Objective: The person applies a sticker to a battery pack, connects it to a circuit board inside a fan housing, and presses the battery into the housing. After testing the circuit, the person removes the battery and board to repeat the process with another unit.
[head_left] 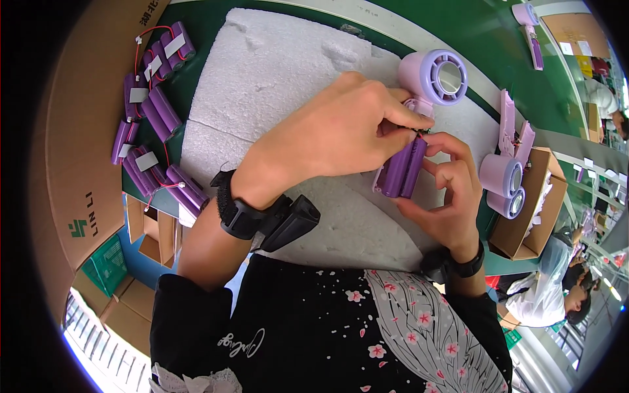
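Note:
A light-purple handheld fan [419,73] lies on the white foam board, its round head pointing away and its handle open. Inside the handle sits a purple battery pack [402,169] of joined cylinders. My left hand [341,128] reaches across from the left, thumb and forefinger pinched at the top of the pack, where short dark and red battery wires [420,133] show. Its fingers partly hide the fan's neck. From the right, my right hand [452,190] grips the pack and handle, thumb at the lower end and fingers curled along the right side.
Several purple battery packs [161,114] with red leads lie left of the foam board [275,72]. Two fans [501,175] with opened handles lie at the right, beside a cardboard box [524,229]. A large carton [85,144] stands at far left; people sit at far right.

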{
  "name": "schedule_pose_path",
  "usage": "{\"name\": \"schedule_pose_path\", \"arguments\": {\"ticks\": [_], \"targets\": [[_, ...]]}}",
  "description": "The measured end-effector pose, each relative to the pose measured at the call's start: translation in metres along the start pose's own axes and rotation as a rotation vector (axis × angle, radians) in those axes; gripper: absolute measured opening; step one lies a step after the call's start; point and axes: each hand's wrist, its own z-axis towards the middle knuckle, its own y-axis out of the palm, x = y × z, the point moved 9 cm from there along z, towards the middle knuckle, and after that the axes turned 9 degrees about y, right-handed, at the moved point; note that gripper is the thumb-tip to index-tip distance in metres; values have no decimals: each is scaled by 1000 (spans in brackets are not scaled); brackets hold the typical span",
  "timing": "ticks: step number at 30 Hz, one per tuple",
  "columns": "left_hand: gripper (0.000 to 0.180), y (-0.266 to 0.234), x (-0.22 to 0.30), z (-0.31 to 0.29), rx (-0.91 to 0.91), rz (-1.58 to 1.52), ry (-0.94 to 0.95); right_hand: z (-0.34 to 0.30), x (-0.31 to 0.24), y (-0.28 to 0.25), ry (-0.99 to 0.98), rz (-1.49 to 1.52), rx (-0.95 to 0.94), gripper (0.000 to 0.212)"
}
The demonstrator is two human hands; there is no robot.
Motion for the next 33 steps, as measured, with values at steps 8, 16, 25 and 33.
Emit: {"name": "schedule_pose_path", "arguments": {"ticks": [8,16,25,33], "targets": [[45,5,-8,-1,-78,-83,-66,-4,-12,4,-40,-77,69,48],[56,9,-12,-2,-88,-162,-136,0,-8,0,-7,-75,60,47],[56,11,-13,-3,-96,-216,-165,-4,-6,1,-20,-63,104,48],[57,12,-18,-6,-120,-211,-211,1,-4,7,129,-188,41,52]]}}
